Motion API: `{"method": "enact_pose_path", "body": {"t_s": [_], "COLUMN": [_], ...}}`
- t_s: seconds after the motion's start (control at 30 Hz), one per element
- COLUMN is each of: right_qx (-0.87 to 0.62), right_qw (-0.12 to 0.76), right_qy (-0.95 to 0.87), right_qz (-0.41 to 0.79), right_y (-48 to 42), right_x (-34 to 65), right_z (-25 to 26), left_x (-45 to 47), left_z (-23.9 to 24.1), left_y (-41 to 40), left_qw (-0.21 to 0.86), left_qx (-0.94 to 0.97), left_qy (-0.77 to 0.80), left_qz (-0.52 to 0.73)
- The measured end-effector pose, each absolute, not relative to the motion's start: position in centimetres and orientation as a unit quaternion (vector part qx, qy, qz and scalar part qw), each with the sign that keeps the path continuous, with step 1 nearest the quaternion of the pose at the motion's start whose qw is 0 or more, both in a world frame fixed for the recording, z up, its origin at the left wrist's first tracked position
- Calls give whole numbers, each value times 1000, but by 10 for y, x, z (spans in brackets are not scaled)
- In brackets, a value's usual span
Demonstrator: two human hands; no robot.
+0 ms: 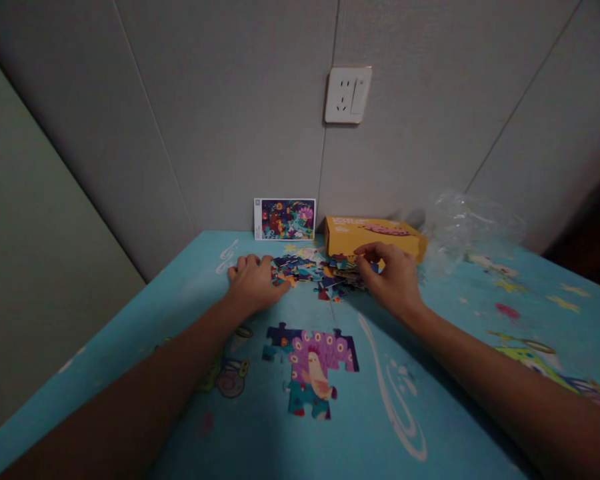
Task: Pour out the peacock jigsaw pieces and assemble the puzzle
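A loose pile of puzzle pieces (303, 268) lies at the back of the blue table. Beside the pile's left end, my left hand (253, 283) rests with fingers apart and holds nothing. At the other end, my right hand (393, 277) pinches a puzzle piece between thumb and index finger, partly hidden against the pieces behind. Nearer to me, a joined section of puzzle (314, 370) shows a purple peacock-like fan and a pale bird. A picture card (287, 220) of the puzzle leans upright on the wall behind the pile.
Behind my right hand a yellow box (347, 233) lies against the wall. Crumpled clear plastic (460, 230) sits to its right. A cartoon-print cover (480, 320) spreads over the table. Higher up, a white socket panel (349, 95) is fixed to the grey wall.
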State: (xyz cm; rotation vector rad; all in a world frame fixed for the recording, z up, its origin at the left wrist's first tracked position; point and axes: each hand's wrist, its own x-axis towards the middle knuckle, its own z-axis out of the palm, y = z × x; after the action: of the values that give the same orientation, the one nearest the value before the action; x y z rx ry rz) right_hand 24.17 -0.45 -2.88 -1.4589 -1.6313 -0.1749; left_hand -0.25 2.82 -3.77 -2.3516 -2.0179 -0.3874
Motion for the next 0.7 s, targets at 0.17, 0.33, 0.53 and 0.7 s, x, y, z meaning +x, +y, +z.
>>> {"method": "enact_pose_path", "body": {"t_s": [0.17, 0.33, 0.53, 0.7], "right_qx": [-583, -577, -572, -567], "right_qw": [460, 448, 444, 444], "right_qy": [-666, -679, -687, -688], "right_qz": [-71, -71, -67, -89], "right_y": [-6, -6, -7, -9], "right_x": [241, 238, 238, 241], "right_z": [-29, -30, -29, -26], "left_x": [-3, -13, -39, -52], "left_z": [-33, -16, -21, -30], "left_y": [27, 31, 43, 54], "left_qw": [9, 50, 84, 52], "left_qx": [-753, -708, -688, -661], "left_qy": [-644, -682, -706, -738], "left_qz": [-131, -175, -146, -123]}}
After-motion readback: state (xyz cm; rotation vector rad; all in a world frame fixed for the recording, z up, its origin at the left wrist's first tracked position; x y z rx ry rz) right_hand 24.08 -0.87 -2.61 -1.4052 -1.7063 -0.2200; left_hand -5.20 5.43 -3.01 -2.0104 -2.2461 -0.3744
